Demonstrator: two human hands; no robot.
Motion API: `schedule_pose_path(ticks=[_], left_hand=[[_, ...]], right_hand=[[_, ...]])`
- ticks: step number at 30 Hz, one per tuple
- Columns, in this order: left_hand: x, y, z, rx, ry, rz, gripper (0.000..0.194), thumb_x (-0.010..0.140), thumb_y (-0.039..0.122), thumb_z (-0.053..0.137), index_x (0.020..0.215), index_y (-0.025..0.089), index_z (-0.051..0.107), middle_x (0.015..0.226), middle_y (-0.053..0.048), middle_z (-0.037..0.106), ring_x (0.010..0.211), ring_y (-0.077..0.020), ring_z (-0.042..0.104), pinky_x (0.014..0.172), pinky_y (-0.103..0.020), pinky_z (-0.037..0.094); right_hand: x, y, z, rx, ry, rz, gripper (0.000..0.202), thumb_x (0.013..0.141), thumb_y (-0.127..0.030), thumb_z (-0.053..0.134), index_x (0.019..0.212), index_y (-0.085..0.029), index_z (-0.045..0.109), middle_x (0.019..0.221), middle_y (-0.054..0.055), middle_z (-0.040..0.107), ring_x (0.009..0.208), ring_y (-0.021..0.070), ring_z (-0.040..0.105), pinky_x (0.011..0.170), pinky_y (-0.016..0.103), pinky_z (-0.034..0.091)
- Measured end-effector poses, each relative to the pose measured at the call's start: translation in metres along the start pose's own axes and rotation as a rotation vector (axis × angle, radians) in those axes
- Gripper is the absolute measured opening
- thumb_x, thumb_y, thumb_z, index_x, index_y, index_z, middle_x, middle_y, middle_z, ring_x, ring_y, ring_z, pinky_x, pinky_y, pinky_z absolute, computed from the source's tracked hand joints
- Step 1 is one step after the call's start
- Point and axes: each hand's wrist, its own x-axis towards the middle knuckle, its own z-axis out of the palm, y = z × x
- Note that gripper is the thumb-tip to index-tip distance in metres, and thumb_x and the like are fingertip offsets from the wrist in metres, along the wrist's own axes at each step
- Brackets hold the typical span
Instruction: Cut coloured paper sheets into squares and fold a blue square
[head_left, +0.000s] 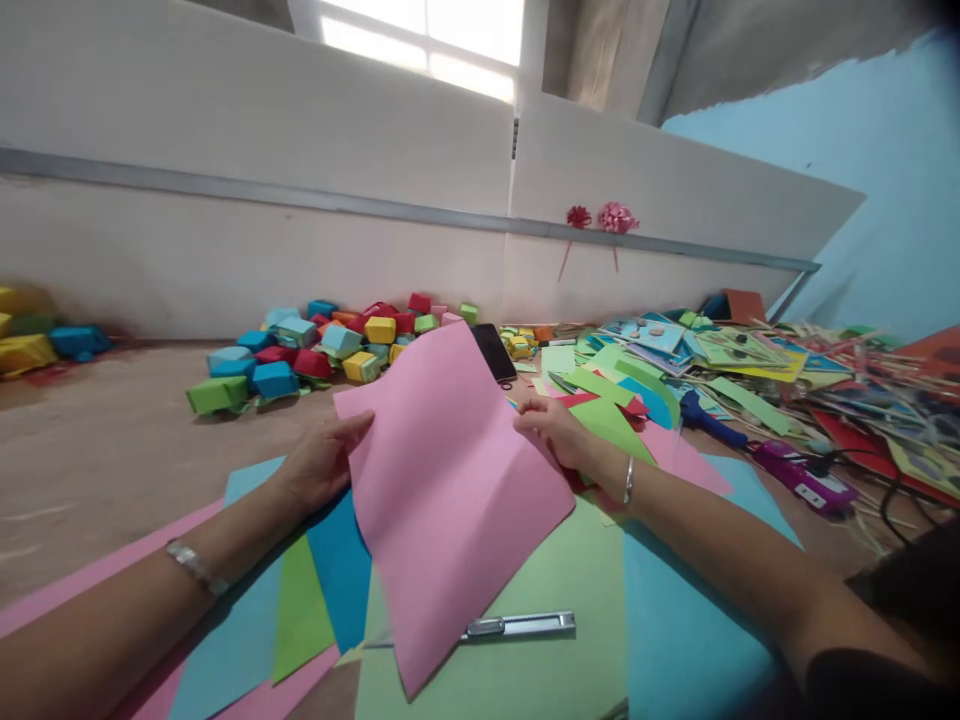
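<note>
A pink sheet of paper [450,470] is held up between my two hands, bowed and tilted with one corner pointing down. My left hand [326,462] pinches its left edge, thumb on the front. On the opposite edge, my right hand [553,428] grips the paper between thumb and fingers. Below it, a silver utility knife [521,626] lies on a pale green sheet [570,570], its left part hidden behind the pink paper. Blue paper [341,570] and bright green paper [301,610] lie beneath my left arm. A light blue sheet [690,620] extends under my right forearm.
Small colored paper boxes [300,362] are heaped by the white wall [262,260]. A black phone [493,352] lies behind the paper. To the right are a blue glue gun [709,420], a purple power strip [806,478], paper scraps and thin sticks.
</note>
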Motion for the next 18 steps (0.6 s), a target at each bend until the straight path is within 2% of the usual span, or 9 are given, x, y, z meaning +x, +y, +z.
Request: schedule_pose_path(ticks=[2, 4, 7, 10, 12, 15, 18], left_hand=[[0.000, -0.003, 0.001, 0.029, 0.035, 0.017, 0.027, 0.055, 0.025, 0.081, 0.077, 0.015, 0.071, 0.068, -0.007, 0.076, 0.061, -0.0240, 0.070, 0.055, -0.033, 0.059], [-0.002, -0.006, 0.002, 0.078, 0.083, 0.046, 0.025, 0.056, 0.029, 0.083, 0.073, 0.016, 0.069, 0.059, -0.002, 0.071, 0.052, -0.0193, 0.064, 0.046, -0.027, 0.052], [-0.006, -0.008, 0.003, 0.159, 0.148, 0.100, 0.024, 0.058, 0.033, 0.083, 0.066, 0.017, 0.067, 0.052, 0.002, 0.066, 0.042, -0.0134, 0.054, 0.037, -0.022, 0.039], [-0.007, -0.007, 0.003, 0.210, 0.174, 0.125, 0.022, 0.061, 0.034, 0.079, 0.063, 0.017, 0.066, 0.048, 0.002, 0.064, 0.039, -0.0117, 0.050, 0.035, -0.020, 0.033], [-0.006, -0.005, 0.002, 0.227, 0.190, 0.132, 0.023, 0.061, 0.035, 0.078, 0.060, 0.017, 0.064, 0.044, 0.003, 0.059, 0.037, -0.0105, 0.046, 0.033, -0.020, 0.030], [-0.006, -0.001, 0.002, 0.233, 0.192, 0.130, 0.023, 0.058, 0.035, 0.078, 0.059, 0.017, 0.063, 0.044, 0.002, 0.059, 0.037, -0.0104, 0.046, 0.033, -0.020, 0.031], [-0.007, 0.000, 0.004, 0.233, 0.174, 0.114, 0.021, 0.058, 0.032, 0.077, 0.059, 0.017, 0.063, 0.042, 0.003, 0.057, 0.036, -0.0098, 0.044, 0.033, -0.020, 0.030]], right_hand=[[-0.001, -0.005, -0.001, -0.008, -0.050, 0.009, 0.025, 0.057, -0.026, 0.076, 0.073, -0.020, 0.057, 0.068, -0.002, 0.064, 0.062, 0.0151, 0.059, 0.056, 0.026, 0.047], [-0.003, -0.010, -0.001, -0.071, -0.123, -0.028, 0.024, 0.060, -0.023, 0.074, 0.081, -0.020, 0.063, 0.081, 0.001, 0.070, 0.071, 0.0178, 0.064, 0.063, 0.028, 0.051], [-0.006, -0.015, -0.002, -0.182, -0.174, -0.062, 0.042, 0.059, -0.015, 0.070, 0.101, -0.021, 0.069, 0.098, 0.003, 0.073, 0.078, 0.0190, 0.067, 0.066, 0.029, 0.053], [-0.006, -0.017, -0.006, -0.080, -0.104, -0.014, 0.068, 0.063, -0.018, 0.071, 0.130, -0.026, 0.060, 0.107, 0.003, 0.074, 0.080, 0.0203, 0.069, 0.067, 0.032, 0.055], [-0.004, -0.017, -0.011, 0.035, -0.091, -0.040, 0.078, 0.066, -0.020, 0.069, 0.141, -0.030, 0.051, 0.104, 0.001, 0.075, 0.079, 0.0192, 0.069, 0.070, 0.033, 0.056], [0.001, -0.014, -0.018, 0.037, -0.217, -0.186, 0.077, 0.065, -0.018, 0.065, 0.141, -0.031, 0.055, 0.105, 0.001, 0.075, 0.088, 0.0184, 0.070, 0.079, 0.033, 0.056], [0.005, -0.005, -0.021, -0.252, -0.345, -0.485, 0.062, 0.072, -0.018, 0.065, 0.133, -0.029, 0.064, 0.120, 0.004, 0.070, 0.106, 0.0207, 0.066, 0.091, 0.036, 0.054]])
